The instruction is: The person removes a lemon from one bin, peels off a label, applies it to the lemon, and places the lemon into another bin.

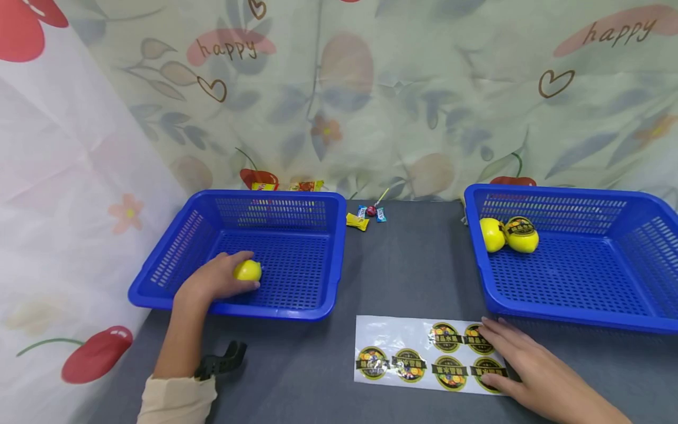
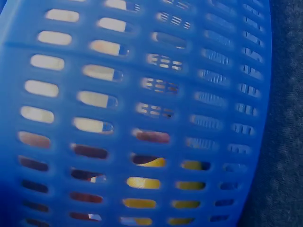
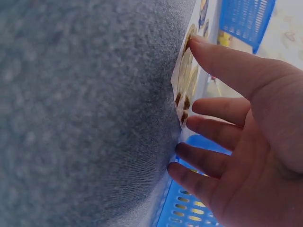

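Observation:
Inside the left blue basket, my left hand holds a yellow lemon between thumb and fingers. The left wrist view looks through the basket's slotted wall; bits of yellow lemon show behind the holes, and most of the hand is hidden. My right hand rests on the right end of a white sheet of round black-and-gold stickers. In the right wrist view its fingers are spread and fairly straight, with the thumb touching a sticker near the sheet's edge.
A second blue basket stands at the right, with two lemons in its left corner, the nearer bearing a round sticker. Small wrapped candies and a lollipop lie between the baskets. Snack packets show behind the left basket, before a patterned curtain.

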A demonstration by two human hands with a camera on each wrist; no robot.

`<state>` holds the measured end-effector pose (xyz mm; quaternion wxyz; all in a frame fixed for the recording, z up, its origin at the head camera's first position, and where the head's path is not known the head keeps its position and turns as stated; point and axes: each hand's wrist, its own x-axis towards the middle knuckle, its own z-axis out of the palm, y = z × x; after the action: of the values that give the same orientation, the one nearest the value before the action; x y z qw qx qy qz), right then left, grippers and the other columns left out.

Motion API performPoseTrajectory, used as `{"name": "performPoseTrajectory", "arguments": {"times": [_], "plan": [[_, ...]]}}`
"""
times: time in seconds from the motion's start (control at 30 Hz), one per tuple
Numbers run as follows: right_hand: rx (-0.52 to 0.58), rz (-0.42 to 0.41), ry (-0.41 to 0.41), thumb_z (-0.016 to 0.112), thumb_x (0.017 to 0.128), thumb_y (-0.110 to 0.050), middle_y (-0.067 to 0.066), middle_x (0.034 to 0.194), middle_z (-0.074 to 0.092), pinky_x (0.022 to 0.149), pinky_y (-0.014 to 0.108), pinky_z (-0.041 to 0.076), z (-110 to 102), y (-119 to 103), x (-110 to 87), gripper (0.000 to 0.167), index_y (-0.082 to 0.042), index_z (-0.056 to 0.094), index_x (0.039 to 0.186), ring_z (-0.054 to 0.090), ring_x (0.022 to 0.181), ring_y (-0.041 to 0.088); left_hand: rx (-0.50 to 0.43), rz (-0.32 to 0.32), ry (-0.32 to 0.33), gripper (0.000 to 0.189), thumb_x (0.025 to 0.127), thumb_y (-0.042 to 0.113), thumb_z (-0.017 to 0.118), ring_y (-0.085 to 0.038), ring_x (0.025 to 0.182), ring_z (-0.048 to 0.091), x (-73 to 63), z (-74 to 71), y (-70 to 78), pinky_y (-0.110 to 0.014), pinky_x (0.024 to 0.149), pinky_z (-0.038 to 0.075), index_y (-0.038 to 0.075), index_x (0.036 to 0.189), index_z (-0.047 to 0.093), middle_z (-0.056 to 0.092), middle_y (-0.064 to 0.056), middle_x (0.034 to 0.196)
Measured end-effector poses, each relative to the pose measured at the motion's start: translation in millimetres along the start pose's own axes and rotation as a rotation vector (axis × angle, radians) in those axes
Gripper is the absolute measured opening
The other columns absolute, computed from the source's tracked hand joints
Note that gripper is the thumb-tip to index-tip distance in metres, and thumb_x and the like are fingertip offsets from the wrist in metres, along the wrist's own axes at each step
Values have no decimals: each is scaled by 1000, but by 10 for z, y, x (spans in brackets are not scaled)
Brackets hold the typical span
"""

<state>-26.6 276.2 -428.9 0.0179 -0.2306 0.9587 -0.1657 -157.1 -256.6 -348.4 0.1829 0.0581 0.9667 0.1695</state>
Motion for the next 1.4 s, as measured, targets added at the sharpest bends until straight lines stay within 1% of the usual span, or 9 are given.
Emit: {"name": "performPoseTrajectory", "arguments": {"times": [0.23, 0.5, 0.63, 0.83, 1.0, 1.07, 1.13, 1.23, 1.4], "plan": [[-49, -72, 93, 84, 79, -41, 11, 140, 56, 92, 46, 47, 44, 29, -10, 65, -9, 64, 132, 54, 125, 35, 17, -5, -50, 80, 88, 44, 74, -38, 109, 52, -13, -10, 76, -63, 94, 44, 6, 151, 43, 54, -26, 131], [-41, -66, 99, 84, 80, -41, 9, 140, 56, 97, 34, 39, 49, 32, -4, 64, -10, 63, 133, 51, 127, 37, 26, -47, -79, 87, 80, 33, 84, -37, 102, 51, 0, 35, 87, -58, 88, 47, 5, 151, 42, 48, -25, 127], [-35, -55, 91, 83, 80, -41, 9, 140, 56, 99, 29, 36, 45, 29, -5, 64, -10, 63, 133, 51, 128, 37, 62, -34, -44, 86, 76, 32, 87, -34, 98, 53, 25, 46, 103, -54, 85, 49, 0, 145, 47, 53, -21, 119], [-37, -53, 94, 84, 80, -40, 9, 141, 56, 98, 35, 40, 54, 25, -14, 64, -10, 63, 133, 51, 128, 37, 116, -38, 51, 79, 72, 42, 86, -31, 88, 54, 31, 53, 159, -50, 77, 50, -3, 130, 57, 58, -14, 103], [-22, -52, 96, 84, 80, -40, 10, 141, 56, 103, 17, 28, 62, 23, -24, 64, -10, 63, 133, 50, 128, 38, 95, -8, 145, 82, 72, 49, 84, -32, 89, 56, -3, 54, 228, -52, 76, 51, -2, 131, 57, 59, -17, 106], [-19, -49, 83, 83, 81, -40, 10, 141, 56, 106, 24, 33, 62, 24, -19, 64, -9, 63, 133, 50, 128, 39, 70, 12, 184, 84, 73, 50, 83, -33, 91, 56, -24, 54, 266, -52, 77, 52, -1, 134, 56, 59, -18, 110], [-17, -39, 63, 83, 81, -41, 11, 141, 55, 103, 40, 41, 55, 21, -11, 64, -8, 63, 133, 49, 129, 40, 36, 48, 219, 86, 74, 49, 82, -33, 93, 56, -47, 57, 318, -52, 78, 53, 0, 138, 53, 58, -19, 115], [-8, -24, 39, 83, 81, -40, 12, 142, 55, 96, 57, 43, 38, 12, -2, 65, -7, 63, 133, 48, 130, 41, -28, 123, 265, 86, 75, 47, 83, -32, 95, 57, -82, 65, 426, -51, 80, 53, 2, 141, 51, 58, -19, 118], [28, -1, 15, 83, 81, -38, 15, 143, 54, 98, 60, 41, 17, -1, 4, 65, -4, 63, 133, 45, 131, 45, -122, 230, 314, 84, 76, 41, 84, -31, 101, 57, -132, 89, 651, -50, 84, 53, 5, 143, 49, 58, -15, 124]]}}
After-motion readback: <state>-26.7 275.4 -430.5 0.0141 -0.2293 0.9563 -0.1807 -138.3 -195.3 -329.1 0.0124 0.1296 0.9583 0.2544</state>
